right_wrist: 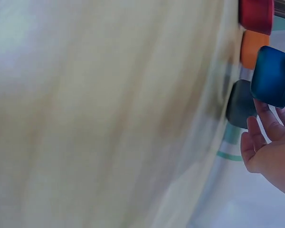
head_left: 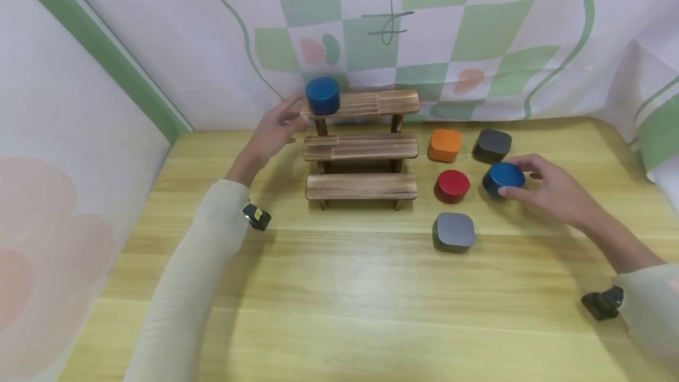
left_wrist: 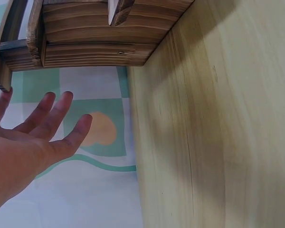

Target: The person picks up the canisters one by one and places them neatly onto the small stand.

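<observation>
My right hand (head_left: 557,190) pinches a round blue tin (head_left: 503,178) between thumb and fingers, right of the wooden stand. In the right wrist view that blue tin (right_wrist: 272,77) is held by the right hand (right_wrist: 275,147) in front of a dark tin. At the left end of the three-step wooden stand (head_left: 362,186), my left hand (head_left: 273,131) has its fingers spread and loosely extended. A second round blue tin (head_left: 323,96) rests on the top step, close to the left fingertips. The left wrist view has the left hand (left_wrist: 28,147) beside the stand, gripping nothing visible.
Beside the stand sit an orange tin (head_left: 444,145), a black tin (head_left: 493,145), a round red tin (head_left: 452,186) and a grey tin (head_left: 454,232) on the wooden table (head_left: 345,305). A patterned cloth (head_left: 371,34) hangs behind.
</observation>
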Available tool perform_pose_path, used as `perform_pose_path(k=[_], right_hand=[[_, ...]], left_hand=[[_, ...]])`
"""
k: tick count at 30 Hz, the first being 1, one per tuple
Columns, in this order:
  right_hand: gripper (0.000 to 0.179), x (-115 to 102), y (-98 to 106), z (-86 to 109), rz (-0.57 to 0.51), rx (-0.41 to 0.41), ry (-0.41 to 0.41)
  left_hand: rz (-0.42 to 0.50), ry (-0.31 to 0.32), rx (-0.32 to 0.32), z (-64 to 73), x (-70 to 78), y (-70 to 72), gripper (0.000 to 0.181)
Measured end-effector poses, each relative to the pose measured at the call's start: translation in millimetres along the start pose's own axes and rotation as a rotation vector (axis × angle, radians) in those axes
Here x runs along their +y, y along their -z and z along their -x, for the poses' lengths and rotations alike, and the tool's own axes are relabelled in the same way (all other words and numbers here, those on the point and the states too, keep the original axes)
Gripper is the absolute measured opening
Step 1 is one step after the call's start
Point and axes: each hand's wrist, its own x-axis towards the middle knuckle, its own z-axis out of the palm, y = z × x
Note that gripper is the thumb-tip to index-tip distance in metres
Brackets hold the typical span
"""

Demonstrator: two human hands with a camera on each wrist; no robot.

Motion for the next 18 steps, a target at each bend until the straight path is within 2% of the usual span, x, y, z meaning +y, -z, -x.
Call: perform_pose_path(k=[9, 18], right_hand=[[0.061, -28, 9, -6.0, 0.01, 0.059, 0.015], [0.06, -58, 15, -18.8, 0.001, 0.073, 0.033]], left_hand=[[-0.001, 0.009, 0.006, -2.3, 0.3, -2.1, 0.06], [-0.009, -0.006, -0.004, -5.0, 1.3, -6.0, 0.06]])
